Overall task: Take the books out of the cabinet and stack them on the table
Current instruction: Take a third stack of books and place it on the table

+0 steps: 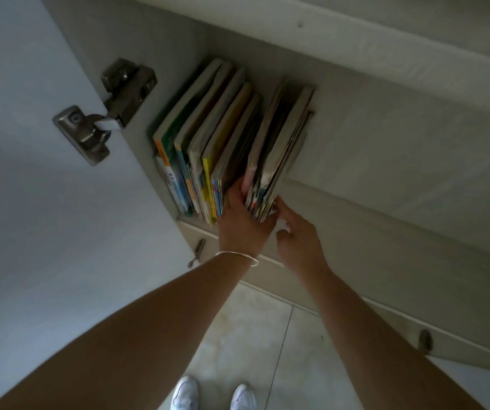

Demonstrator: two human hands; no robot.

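A pale cabinet [386, 161] fills the view, its door [30, 187] swung open on the left with a metal hinge [104, 113] showing, and tiled floor [252, 335] below where white shoes [214, 393] stand. No table is in view.

Going left to right, the books sit upright on the shelf in two groups. The left group [202, 134] is a row of thin, colourful volumes leaning against the cabinet side. A dark gap parts it from the right bundle [276, 149], a few slim books pressed together.

The left hand [241, 220], a bangle [238, 257] on its wrist, has its fingers pushed into that gap, flat against the bundle's left face, palm under the near bottom corner. The right hand [297, 235] is just at the bundle's right near corner, fingers half curled; whether it truly grips or only touches is hard to tell in this dim light. So the bundle lies between the two hands, at the shelf's front edge.

These look like thin picture books: light singly, a fair weight together, with glossy covers likely to slide against one another. The covers seem bendy rather than stiff, so a bundle held only at one corner would probably fan out. Squeezing both outer faces low, near the spines, with one palm beneath, seems the safest hold.
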